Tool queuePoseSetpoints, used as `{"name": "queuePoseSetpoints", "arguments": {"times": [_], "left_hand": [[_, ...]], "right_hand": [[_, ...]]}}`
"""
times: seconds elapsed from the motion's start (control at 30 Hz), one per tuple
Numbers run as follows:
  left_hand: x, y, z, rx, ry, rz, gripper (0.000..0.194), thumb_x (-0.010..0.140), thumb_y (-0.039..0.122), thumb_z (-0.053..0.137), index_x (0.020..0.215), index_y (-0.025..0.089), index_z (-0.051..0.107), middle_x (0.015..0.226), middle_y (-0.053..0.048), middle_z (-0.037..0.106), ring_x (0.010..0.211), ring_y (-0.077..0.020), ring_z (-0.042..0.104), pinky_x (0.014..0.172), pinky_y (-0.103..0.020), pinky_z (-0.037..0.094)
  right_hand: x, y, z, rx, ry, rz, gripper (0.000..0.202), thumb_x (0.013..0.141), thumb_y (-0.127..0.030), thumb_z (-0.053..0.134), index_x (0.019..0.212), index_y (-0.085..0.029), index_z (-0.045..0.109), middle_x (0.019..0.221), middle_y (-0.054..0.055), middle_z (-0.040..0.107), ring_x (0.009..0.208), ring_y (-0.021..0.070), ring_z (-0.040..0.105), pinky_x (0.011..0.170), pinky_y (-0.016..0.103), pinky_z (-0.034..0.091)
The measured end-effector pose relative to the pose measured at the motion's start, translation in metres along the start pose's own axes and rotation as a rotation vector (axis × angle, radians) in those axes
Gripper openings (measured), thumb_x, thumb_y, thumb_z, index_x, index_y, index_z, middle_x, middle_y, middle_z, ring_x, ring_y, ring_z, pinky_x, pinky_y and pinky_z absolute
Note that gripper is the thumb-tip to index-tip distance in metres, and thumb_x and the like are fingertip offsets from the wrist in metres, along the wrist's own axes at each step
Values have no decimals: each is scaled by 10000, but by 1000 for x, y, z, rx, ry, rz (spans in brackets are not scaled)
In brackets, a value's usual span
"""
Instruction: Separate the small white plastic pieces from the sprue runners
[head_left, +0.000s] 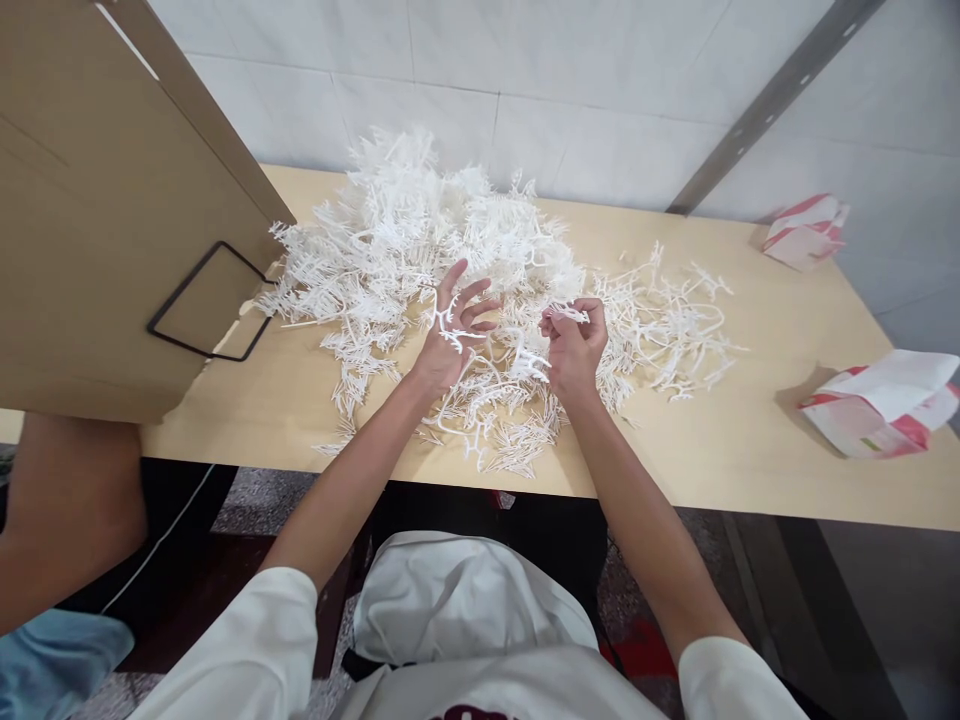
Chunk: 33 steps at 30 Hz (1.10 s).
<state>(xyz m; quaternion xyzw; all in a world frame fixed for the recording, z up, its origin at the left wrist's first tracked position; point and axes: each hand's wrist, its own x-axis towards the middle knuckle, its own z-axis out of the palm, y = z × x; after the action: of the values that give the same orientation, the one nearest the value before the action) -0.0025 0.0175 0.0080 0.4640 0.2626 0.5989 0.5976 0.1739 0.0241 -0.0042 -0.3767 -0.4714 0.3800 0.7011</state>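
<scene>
A heap of white branched plastic pieces [390, 230] with many thin prongs covers the middle of the table. My left hand [450, 335] is over its near part, fingers spread apart. One white branched piece [444, 318] lies across that hand's palm side, not gripped by the fingers as far as I can see. To the right, my right hand [576, 350] has its fingers curled in a pinch on a small white pronged piece [566, 312]. Another white pronged piece [529, 362] shows just left of the right wrist. Loose white branches [472, 430] lie below, between my forearms.
A large cardboard box [112, 220] with a black wire loop [214, 300] against it stands at the left. More white branches [675, 330] spread rightward. Two red-and-white paper packets [806, 232] sit on the right of the wooden table [720, 450]. Another person's arm [75, 500] is at lower left.
</scene>
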Motion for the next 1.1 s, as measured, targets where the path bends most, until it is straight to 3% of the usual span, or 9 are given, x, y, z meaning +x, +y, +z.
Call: {"name": "queuePoseSetpoints", "arguments": {"times": [0.17, 0.3, 0.43, 0.57, 0.67, 0.77, 0.87, 0.97, 1.1], "left_hand": [[0, 6, 0, 29, -16, 44, 316, 785, 478, 642, 984, 234, 661, 1365, -41, 560, 1233, -229, 562, 948, -361, 504], [0, 4, 5, 204, 72, 55, 421, 916, 520, 471, 702, 184, 605, 1049, -69, 674, 995, -163, 634, 896, -346, 516], [-4, -2, 7, 322, 158, 12, 251, 832, 424, 667, 978, 253, 557, 888, -5, 606, 666, -102, 564, 644, -290, 513], [-6, -7, 2, 469, 57, 185, 494, 836, 348, 662, 1265, 362, 416, 1190, -22, 547, 694, -81, 534, 658, -281, 488], [-7, -9, -1, 626, 51, 300, 398, 855, 318, 611, 1228, 332, 471, 1313, -43, 478, 918, -142, 562, 735, -301, 483], [-8, -9, -2, 736, 79, 327, 357, 846, 249, 593, 1184, 305, 492, 1270, -54, 467, 1054, -181, 530, 839, -340, 484], [-12, -7, 0, 845, 123, 328, 319, 846, 239, 603, 1150, 274, 510, 1205, -65, 484, 1112, -207, 511, 949, -382, 449], [-15, -4, 2, 900, 204, 284, 322, 825, 340, 665, 1101, 262, 518, 1123, -57, 528, 1034, -210, 532, 888, -369, 448], [-18, -4, 4, 911, 214, 205, 332, 792, 384, 706, 1039, 253, 526, 904, -12, 571, 767, -146, 520, 712, -307, 414]], "right_hand": [[-4, -8, 5, -20, -83, 123, 288, 794, -513, 703, 896, -266, 594, 755, -26, 628, 647, 101, 616, 605, 252, 512], [-11, -9, 7, -132, -183, 150, 286, 839, -522, 654, 797, -240, 663, 793, -14, 643, 631, 87, 579, 623, 250, 522], [-13, -9, 8, -81, -237, 168, 269, 851, -517, 642, 857, -250, 682, 806, -10, 666, 692, 103, 623, 650, 254, 536], [-14, -12, 9, -57, -280, 168, 423, 667, -454, 835, 1011, -294, 649, 935, -14, 685, 829, 133, 664, 766, 288, 569], [-16, -16, 9, -62, -386, 182, 540, 614, -418, 875, 1079, -309, 624, 1010, -9, 685, 893, 145, 668, 823, 307, 566], [-18, -18, 10, -111, -538, 175, 558, 637, -404, 864, 1130, -302, 625, 1086, 14, 682, 971, 164, 663, 865, 332, 556], [-20, -18, 11, -256, -599, 40, 490, 646, -385, 862, 1087, -289, 672, 1133, 35, 667, 1051, 189, 639, 909, 366, 534], [-20, -16, 12, -310, -510, -52, 274, 715, -404, 812, 922, -261, 703, 989, 28, 688, 916, 168, 651, 822, 349, 534], [-19, -16, 11, -266, -495, 22, 286, 716, -430, 806, 889, -238, 685, 880, 16, 701, 783, 146, 649, 743, 326, 527]]}}
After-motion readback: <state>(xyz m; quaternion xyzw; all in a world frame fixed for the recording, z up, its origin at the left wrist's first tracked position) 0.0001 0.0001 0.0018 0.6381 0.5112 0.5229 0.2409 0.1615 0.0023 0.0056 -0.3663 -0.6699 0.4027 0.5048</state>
